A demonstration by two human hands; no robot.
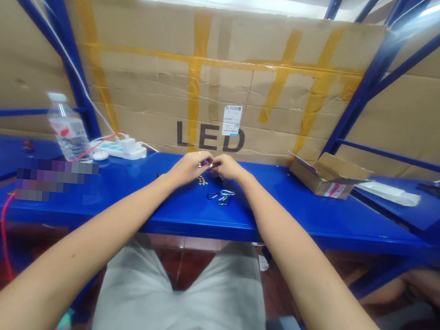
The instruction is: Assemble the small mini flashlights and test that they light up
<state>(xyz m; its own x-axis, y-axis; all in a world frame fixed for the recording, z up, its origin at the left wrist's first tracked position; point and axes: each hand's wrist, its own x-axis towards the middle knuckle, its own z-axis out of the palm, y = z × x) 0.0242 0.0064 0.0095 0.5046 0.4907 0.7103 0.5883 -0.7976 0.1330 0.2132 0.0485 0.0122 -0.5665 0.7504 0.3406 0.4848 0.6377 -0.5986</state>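
Both my hands meet over the middle of the blue shelf (pixel 300 213). My left hand (pixel 189 168) and my right hand (pixel 225 167) are closed in a pinch on a small purple clip (pixel 206 163) held between them. Just below my left hand lies a small heap of metal rings (pixel 202 181). Several coloured carabiner clips (pixel 222 196) lie on the shelf in front of my right wrist.
A plastic water bottle (pixel 67 130) stands at the left, beside a white power strip (pixel 123 149) with a red cable. An open cardboard box (pixel 329 173) sits at the right. A taped cardboard sheet marked LED (pixel 214 77) closes the back. Blue rack struts rise on both sides.
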